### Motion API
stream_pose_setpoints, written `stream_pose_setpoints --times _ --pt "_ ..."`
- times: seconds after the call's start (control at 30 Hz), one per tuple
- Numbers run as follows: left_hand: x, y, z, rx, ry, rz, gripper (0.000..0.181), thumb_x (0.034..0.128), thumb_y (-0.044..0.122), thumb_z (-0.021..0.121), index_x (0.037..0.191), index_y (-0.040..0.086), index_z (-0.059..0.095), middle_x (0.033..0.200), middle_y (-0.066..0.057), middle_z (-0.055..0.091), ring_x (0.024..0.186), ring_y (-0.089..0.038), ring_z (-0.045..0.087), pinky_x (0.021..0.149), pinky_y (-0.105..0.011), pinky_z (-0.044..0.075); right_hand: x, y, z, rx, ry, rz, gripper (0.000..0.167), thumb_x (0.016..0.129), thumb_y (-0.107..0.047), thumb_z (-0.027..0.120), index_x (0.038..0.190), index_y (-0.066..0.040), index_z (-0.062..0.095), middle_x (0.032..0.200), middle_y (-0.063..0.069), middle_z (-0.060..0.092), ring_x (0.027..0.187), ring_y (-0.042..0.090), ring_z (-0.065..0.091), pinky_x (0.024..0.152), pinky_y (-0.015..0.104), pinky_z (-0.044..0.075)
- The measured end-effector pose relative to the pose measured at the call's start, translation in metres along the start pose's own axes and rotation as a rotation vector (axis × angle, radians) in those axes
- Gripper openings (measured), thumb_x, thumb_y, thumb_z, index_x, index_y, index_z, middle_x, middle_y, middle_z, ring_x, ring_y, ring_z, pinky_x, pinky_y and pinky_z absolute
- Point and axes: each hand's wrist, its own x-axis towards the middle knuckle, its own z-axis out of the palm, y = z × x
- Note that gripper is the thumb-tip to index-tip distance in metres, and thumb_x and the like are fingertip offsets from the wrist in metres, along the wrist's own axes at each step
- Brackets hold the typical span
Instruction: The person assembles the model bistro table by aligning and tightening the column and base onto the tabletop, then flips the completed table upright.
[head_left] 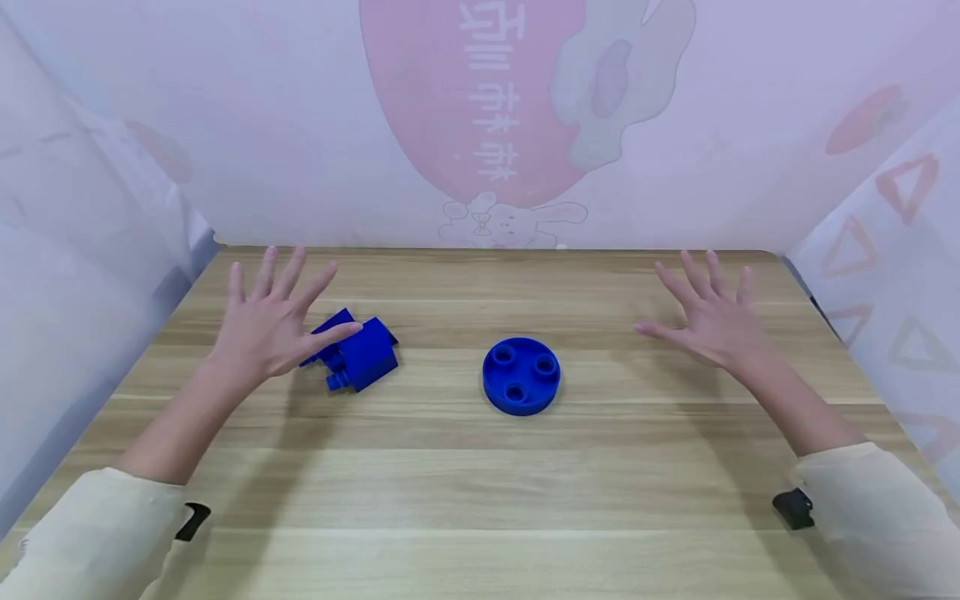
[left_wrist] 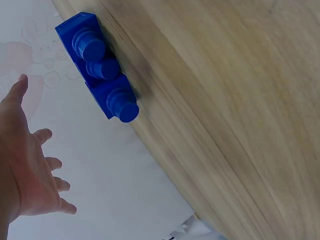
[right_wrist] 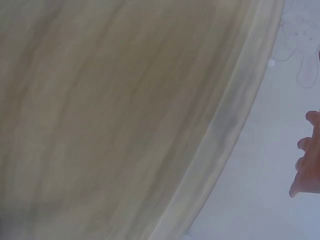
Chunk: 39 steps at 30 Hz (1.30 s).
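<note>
Two bare hands are in view, and we record them well apart above the wooden tabletop (head_left: 525, 500), fingers spread and straight. We see the left hand (head_left: 262, 337) nearest to the blue pegged blocks (head_left: 371, 358); in the head view its thumb overlaps them, but the left wrist view shows a gap between. From that side we count three round pegs on the blocks; whether they are joined or merely touching, we cannot tell. Right of them, between the hands, we note a blue disc (head_left: 523, 372) lying flat, with a raised rim and three round sockets facing up. The right hand (head_left: 716, 333) is well to the right of the disc. In the right wrist view we find that hand partly cut off by the frame edge. Behind the tabletop we observe a printed backdrop (head_left: 750, 125).
</note>
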Motion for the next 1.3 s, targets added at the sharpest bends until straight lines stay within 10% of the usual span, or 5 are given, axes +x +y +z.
stream_pose_setpoints --times 0.77,1.3 --pt "0.008 0.045 0.005 -0.133 -0.055 0.222 0.083 0.0946 0.055 0.07 0.157 0.007 0.043 0.156 -0.026 0.045 0.143 -0.049 0.04 0.112 -0.069 0.034 0.007 -0.067 0.007 0.26 -0.139 -0.272 0.089 0.092 -0.053 0.072 0.16 -0.007 0.039 0.164 0.02 0.035 0.154 0.043 0.025 0.122 0.069 0.012" --pt "0.018 0.05 0.017 -0.151 -0.092 0.315 0.052 0.0862 0.029 0.086 0.119 -0.009 0.071 0.119 -0.024 0.063 0.112 -0.043 0.062 0.097 -0.058 0.052 0.015 -0.11 0.03 0.362 -0.207 -0.469 0.099 0.078 -0.046 0.089 0.147 0.012 0.047 0.148 0.027 0.053 0.14 0.044 0.048 0.117 0.057 0.037"
